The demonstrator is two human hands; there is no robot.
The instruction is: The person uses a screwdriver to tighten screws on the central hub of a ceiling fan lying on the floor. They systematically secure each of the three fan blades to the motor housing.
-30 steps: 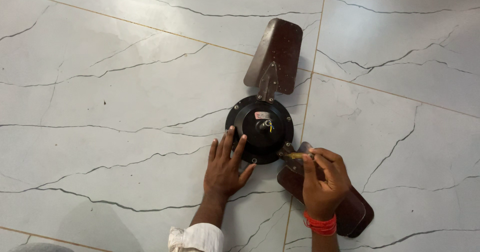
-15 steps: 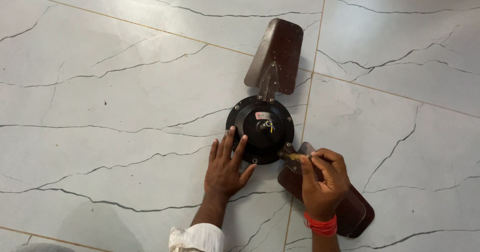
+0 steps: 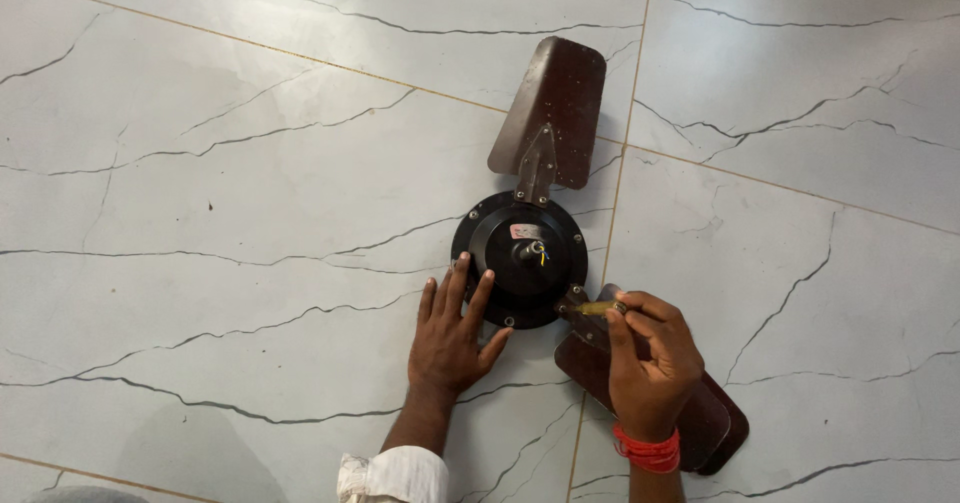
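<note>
My left hand [image 3: 452, 338] lies flat, fingers spread, on the fan motor [image 3: 520, 258] at seven o'clock. My right hand [image 3: 650, 363] pinches a screwdriver [image 3: 598, 308], its tip hidden, over the blade [image 3: 690, 418] at four.

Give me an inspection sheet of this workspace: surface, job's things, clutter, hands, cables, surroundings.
Surface: pale marble-look floor tiles with dark veins and thin grout lines.
Job's things: black round fan motor lying flat; one brown blade bracketed on, pointing away; more brown blades stacked under the right hand; a small yellowish tool at the near bracket.
Clutter: nothing seen.
Hands: left hand lies flat, fingers spread, touching the motor's rim; right hand grips the tool, red band on the wrist.
Cables: short coloured wire ends stick out of the motor hub.
Surroundings: nothing seen beyond the floor.
</note>
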